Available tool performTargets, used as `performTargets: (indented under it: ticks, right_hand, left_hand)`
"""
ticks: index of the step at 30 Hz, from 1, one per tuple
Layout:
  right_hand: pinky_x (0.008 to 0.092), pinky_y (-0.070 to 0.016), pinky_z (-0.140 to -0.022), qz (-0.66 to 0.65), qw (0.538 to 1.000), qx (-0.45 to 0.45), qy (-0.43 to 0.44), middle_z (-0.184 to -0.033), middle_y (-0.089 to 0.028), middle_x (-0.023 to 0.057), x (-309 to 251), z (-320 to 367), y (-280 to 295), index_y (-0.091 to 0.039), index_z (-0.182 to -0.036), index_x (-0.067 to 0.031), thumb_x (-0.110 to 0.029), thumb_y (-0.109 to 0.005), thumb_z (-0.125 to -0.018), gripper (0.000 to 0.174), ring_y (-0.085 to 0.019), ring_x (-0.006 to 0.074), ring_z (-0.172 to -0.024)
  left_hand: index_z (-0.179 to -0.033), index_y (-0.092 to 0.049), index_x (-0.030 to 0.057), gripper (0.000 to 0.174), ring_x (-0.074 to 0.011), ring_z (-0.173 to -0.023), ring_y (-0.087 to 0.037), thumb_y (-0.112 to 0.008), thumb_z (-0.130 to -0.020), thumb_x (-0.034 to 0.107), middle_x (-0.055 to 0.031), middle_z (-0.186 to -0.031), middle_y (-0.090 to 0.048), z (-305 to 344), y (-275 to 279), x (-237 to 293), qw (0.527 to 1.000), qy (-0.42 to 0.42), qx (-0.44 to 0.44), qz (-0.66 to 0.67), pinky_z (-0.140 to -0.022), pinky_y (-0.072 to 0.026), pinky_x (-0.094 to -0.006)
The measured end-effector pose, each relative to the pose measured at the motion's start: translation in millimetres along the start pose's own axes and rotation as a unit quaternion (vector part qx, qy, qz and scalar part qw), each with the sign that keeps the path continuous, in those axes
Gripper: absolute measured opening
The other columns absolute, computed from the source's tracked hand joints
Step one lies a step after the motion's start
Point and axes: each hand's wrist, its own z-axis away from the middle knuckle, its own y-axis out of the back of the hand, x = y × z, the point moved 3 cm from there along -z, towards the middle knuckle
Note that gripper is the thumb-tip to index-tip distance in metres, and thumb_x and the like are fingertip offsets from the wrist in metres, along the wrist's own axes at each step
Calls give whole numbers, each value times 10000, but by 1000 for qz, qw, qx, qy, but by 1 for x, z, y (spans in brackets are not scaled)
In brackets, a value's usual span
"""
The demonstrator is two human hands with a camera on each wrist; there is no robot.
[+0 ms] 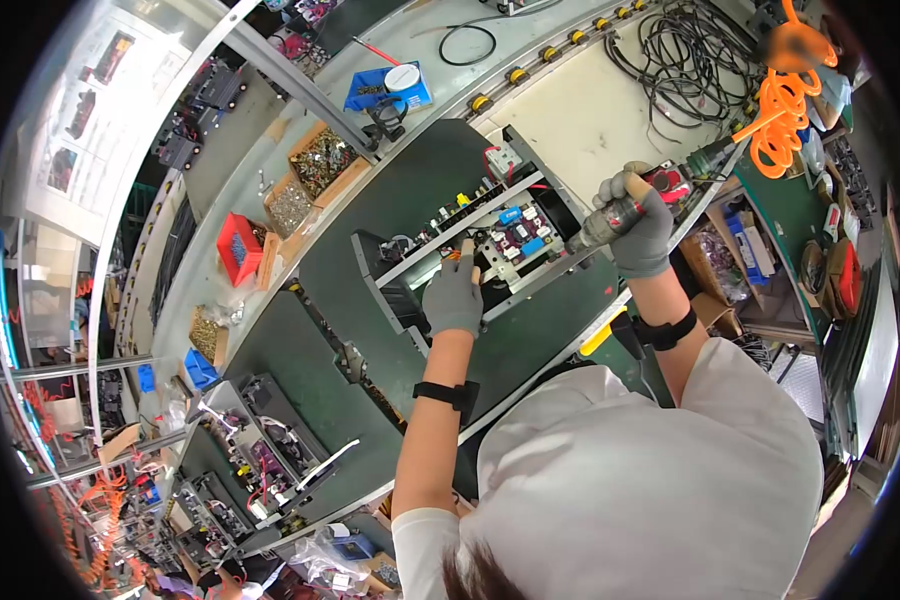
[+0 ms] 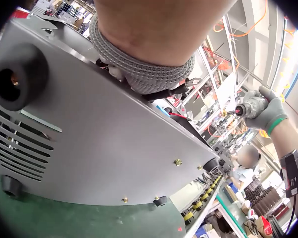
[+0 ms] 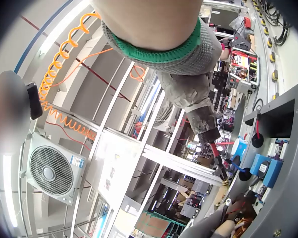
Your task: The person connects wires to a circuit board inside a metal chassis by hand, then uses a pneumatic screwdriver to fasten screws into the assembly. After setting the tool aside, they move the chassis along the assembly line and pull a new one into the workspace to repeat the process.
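A grey metal chassis (image 1: 535, 290) with circuit boards and blue parts inside lies open on the green work surface. My gloved left hand (image 1: 454, 297) reaches over its near edge, with the index finger and thumb stretched out among the inner parts. In the left wrist view, the side panel (image 2: 114, 144) hides the fingers. My gloved right hand (image 1: 642, 225) grips a power screwdriver (image 1: 600, 228) with a red rear body and a tape-wrapped nose. Its bit (image 3: 217, 161) points down toward the chassis interior, a small brass-coloured piece (image 3: 225, 183) at the tip.
Boxes of small screws (image 1: 320, 160), a red bin (image 1: 238, 250) and a blue tray (image 1: 365, 90) stand along the far bench. Black cables (image 1: 685, 70) lie coiled at upper right, near an orange spiral hose (image 1: 775, 120). More units (image 1: 270, 440) sit at lower left.
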Motion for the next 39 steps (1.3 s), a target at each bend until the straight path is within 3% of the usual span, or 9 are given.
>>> performTargets:
  ticks: [4, 9, 12, 14, 22, 27, 33, 35, 39]
  right_hand:
    - [342, -433, -641, -4, 1000, -14, 1, -715, -474, 59, 4, -8, -10, -486, -952, -47, -99, -523, -798, 166, -486, 209, -692]
    - [339, -446, -621, -20, 1000, -22, -10, -705, -495, 71, 10, -13, -20, -494, -940, -38, -79, -525, -780, 168, -513, 211, -672]
    - [342, -441, -655, 3, 997, -67, -32, -730, -488, 61, 20, -17, -26, -485, -962, -56, -91, -525, -784, 186, -502, 208, -706]
    - [338, -451, -576, 9, 998, -56, -9, -664, -515, 79, 23, -20, -37, -514, -871, -12, -76, -540, -752, 138, -543, 216, -614]
    - [292, -449, -529, 62, 989, -131, -16, -672, -564, 111, 56, -21, -73, -507, -885, 1, -55, -568, -740, 167, -543, 179, -562]
    - [232, -419, -490, 96, 977, -188, -39, -677, -569, 84, 89, -30, -80, -520, -903, -14, 26, -586, -745, 176, -532, 112, -559]
    - [224, -416, -478, 112, 974, -193, -45, -695, -557, 42, 110, -31, -77, -535, -906, -19, 36, -620, -736, 198, -516, 84, -539]
    - [216, -386, -436, 107, 971, -199, -75, -691, -549, 33, 113, -30, -75, -535, -896, -24, 41, -617, -735, 192, -485, 71, -494]
    - [210, -351, -404, 167, 963, -211, 32, -671, -530, 22, 119, -31, -76, -532, -886, -29, 47, -620, -730, 194, -452, 60, -456]
  left_hand:
    - [-1131, -529, 143, 399, -216, -835, -605, -641, -752, 194, -70, -1003, -543, -3, -7, 0, 999, -8, 27, -38, -666, -510, -348]
    - [-888, -613, 131, 151, -197, -775, -607, -612, -741, 165, -29, -872, -573, -9, -22, -13, 989, 22, 142, -17, -575, -503, -331]
    - [-874, -617, 128, 142, -201, -777, -605, -614, -734, 156, -30, -893, -570, -11, -23, -18, 992, 22, 128, 3, -591, -504, -333]
    - [-896, -610, 129, 165, -207, -777, -602, -617, -733, 151, -30, -888, -558, -12, -19, -20, 992, 30, 118, 25, -605, -504, -338]
    - [-913, -589, 129, 179, -222, -753, -597, -619, -740, 164, -43, -844, -532, -20, -26, -17, 992, 20, 106, 70, -596, -493, -359]
    - [-904, -593, 133, 151, -227, -732, -593, -608, -759, 172, -47, -835, -537, -18, -27, -14, 991, 7, 116, 64, -592, -485, -356]
    - [-931, -585, 139, 190, -224, -761, -586, -621, -752, 192, -34, -851, -541, -21, -27, -17, 990, 9, 107, 87, -622, -484, -351]
    - [-902, -605, 152, 199, -242, -753, -590, -614, -706, 121, -30, -853, -558, -21, -30, -17, 987, 23, 119, 102, -611, -494, -373]
    - [-912, -605, 158, 214, -247, -734, -586, -613, -703, 112, -31, -842, -547, -21, -32, -18, 986, 21, 126, 104, -593, -488, -371]
